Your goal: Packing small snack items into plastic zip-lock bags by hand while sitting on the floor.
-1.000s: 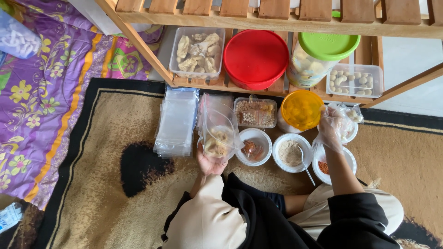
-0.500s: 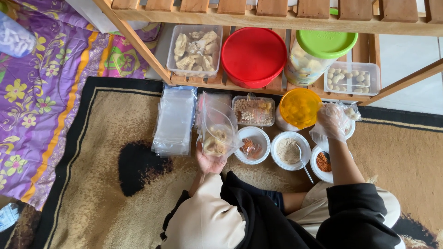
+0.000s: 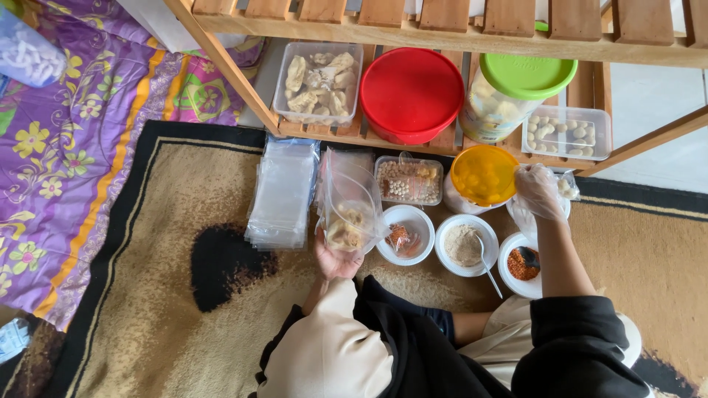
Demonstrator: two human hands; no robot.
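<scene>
Left hand [image 3: 333,259] grips an open clear bag [image 3: 348,203] from below, held upright over the rug [image 3: 147,317], pale snack pieces sitting in its bottom just above the fingers. Right hand [image 3: 538,190] wears a clear plastic glove (fingers curled, can't tell if it grips anything) and sits over a white bowl [image 3: 520,214] at the rug's far right, just beside the yellow-lid jar [image 3: 484,175]. Hands well apart, bag with the left only. Between them: bowl of red bits [image 3: 405,234], bowl of beige powder [image 3: 466,245] with a spoon [image 3: 487,264], and bowl of red flakes [image 3: 522,264] under the right forearm. Stack of empty bags [image 3: 282,193] lies just left of the held bag. Small nut box [image 3: 408,180] behind it. Shelf [image 3: 413,29] above holds tubs with red lid [image 3: 411,92] and green lid [image 3: 528,74]
</scene>
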